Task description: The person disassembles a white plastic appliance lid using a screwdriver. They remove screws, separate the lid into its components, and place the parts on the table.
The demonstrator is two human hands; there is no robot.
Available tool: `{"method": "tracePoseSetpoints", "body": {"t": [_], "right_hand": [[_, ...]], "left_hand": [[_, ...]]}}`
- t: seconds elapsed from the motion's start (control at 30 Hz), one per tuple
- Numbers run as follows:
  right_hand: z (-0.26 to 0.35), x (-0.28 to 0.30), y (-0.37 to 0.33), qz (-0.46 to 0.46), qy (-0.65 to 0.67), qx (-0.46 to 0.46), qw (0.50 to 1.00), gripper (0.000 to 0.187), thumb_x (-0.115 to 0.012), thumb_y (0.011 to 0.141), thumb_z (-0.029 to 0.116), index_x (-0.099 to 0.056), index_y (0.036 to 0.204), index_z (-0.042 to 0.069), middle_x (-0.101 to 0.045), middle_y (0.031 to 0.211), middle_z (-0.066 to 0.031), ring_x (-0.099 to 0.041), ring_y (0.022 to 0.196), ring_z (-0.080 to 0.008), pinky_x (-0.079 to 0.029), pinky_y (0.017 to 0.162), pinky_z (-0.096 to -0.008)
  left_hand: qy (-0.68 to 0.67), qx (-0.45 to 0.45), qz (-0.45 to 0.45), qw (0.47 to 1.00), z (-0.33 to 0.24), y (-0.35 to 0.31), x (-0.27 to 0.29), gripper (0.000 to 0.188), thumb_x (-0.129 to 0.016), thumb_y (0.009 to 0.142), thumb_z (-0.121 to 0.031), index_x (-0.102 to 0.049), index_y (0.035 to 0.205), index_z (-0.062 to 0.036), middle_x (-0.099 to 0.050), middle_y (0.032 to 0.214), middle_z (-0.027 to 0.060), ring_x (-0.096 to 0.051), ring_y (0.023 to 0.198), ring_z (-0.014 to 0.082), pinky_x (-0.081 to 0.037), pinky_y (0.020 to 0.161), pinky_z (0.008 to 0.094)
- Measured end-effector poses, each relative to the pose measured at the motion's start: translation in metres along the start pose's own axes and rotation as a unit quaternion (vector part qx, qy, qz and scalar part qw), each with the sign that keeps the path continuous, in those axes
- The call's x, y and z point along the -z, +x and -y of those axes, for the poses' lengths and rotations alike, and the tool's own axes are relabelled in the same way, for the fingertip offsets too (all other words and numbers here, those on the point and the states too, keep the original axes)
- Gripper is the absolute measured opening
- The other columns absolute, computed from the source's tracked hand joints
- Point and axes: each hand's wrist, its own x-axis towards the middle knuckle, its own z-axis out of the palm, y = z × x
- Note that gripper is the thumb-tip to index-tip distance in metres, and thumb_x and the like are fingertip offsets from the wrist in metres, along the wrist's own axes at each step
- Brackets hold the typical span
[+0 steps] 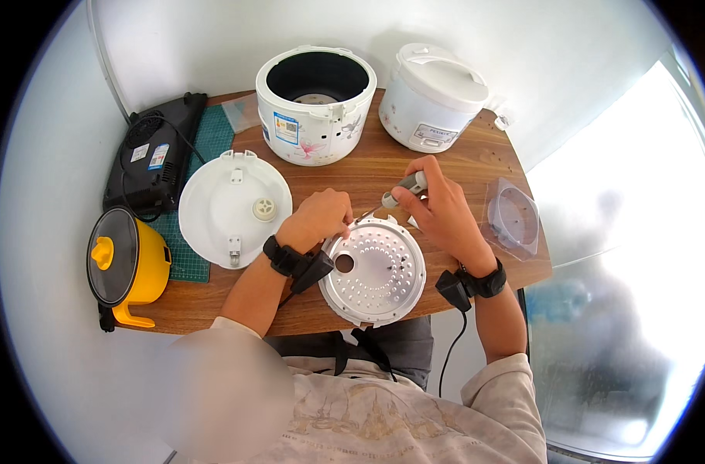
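**Slim screwdriver is slanting from the right fingers to the rim of a dimpled metal disc**

The right fingers (411,203) are wrapping around the grey handle of the screwdriver (390,199), with the thumb pressing along its side. The left fingers (345,224) are bending down at the far rim of the silvery disc (376,271), just beside the tool's tip; whether they are pinching a small part or only pressing the rim, I cannot tell.

The screwdriver is probably feeling light and rigid, its thick handle offering the surest hold and its thin shaft giving little to grip. The disc is looking like thin, stiff sheet metal: likely light, rather slippery on its shiny face, and more prone to denting than to breaking. Its outer rim is offering the best hold, ideally at two opposite sides; the edge of its round hole may be sharp.

The tool's long axis is running slantwise from the right fingers towards the left ones, the tip pointing to the person's left and slightly towards the body. The disc is lying dimpled side up on the counter (329,176), on the body side of both sets of fingers. Being round, it is showing no long axis, but its hole is sitting just bodyward of the left fingers.
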Motion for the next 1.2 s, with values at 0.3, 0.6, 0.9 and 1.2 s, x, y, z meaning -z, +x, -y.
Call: {"method": "tracePoseSetpoints", "body": {"t": [0.3,0.6,0.9,1.2], "right_hand": [[0.0023,0.0030,-0.0004,-0.020,0.015,-0.012,1.000,0.032,-0.070,0.095,0.018,-0.047,0.111,0.003,-0.067,0.087,-0.0201,-0.069,0.077,-0.0373,-0.053,0.067,-0.0428],[0.0022,0.0007,-0.0001,-0.007,0.000,-0.006,1.000,0.031,-0.069,0.095,0.019,-0.047,0.111,0.002,-0.067,0.087,-0.0198,-0.069,0.076,-0.0363,-0.053,0.067,-0.0421],[-0.0038,-0.0009,0.0010,-0.006,-0.001,0.004,1.000,0.032,-0.069,0.096,0.020,-0.047,0.111,0.002,-0.067,0.087,-0.0202,-0.070,0.078,-0.0368,-0.053,0.068,-0.0426],[-0.0020,0.0008,0.0014,-0.008,0.012,-0.011,1.000,0.032,-0.069,0.095,0.020,-0.047,0.111,0.002,-0.068,0.090,-0.0223,-0.071,0.080,-0.0383,-0.054,0.069,-0.0427]], "left_hand": [[-0.003,-0.001,-0.005,1.000,-0.0005,-0.0011,0.0000,0.037,-0.085,0.069,-0.014,-0.077,0.102,0.0014,-0.075,0.080,0.0140,-0.066,0.049,0.0227,-0.054,0.049,0.0326],[-0.007,-0.011,-0.009,1.000,0.0021,-0.0008,-0.0008,0.038,-0.085,0.069,-0.013,-0.076,0.102,0.0024,-0.075,0.085,0.0147,-0.067,0.050,0.0230,-0.054,0.048,0.0329],[-0.008,-0.007,-0.008,1.000,0.0010,-0.0008,-0.0002,0.038,-0.085,0.069,-0.014,-0.076,0.102,0.0021,-0.075,0.082,0.0147,-0.066,0.049,0.0229,-0.053,0.048,0.0328],[-0.005,-0.009,-0.012,1.000,0.0006,-0.0011,-0.0005,0.035,-0.085,0.069,-0.014,-0.077,0.099,0.0013,-0.073,0.075,0.0144,-0.066,0.048,0.0223,-0.053,0.050,0.0331]]}}
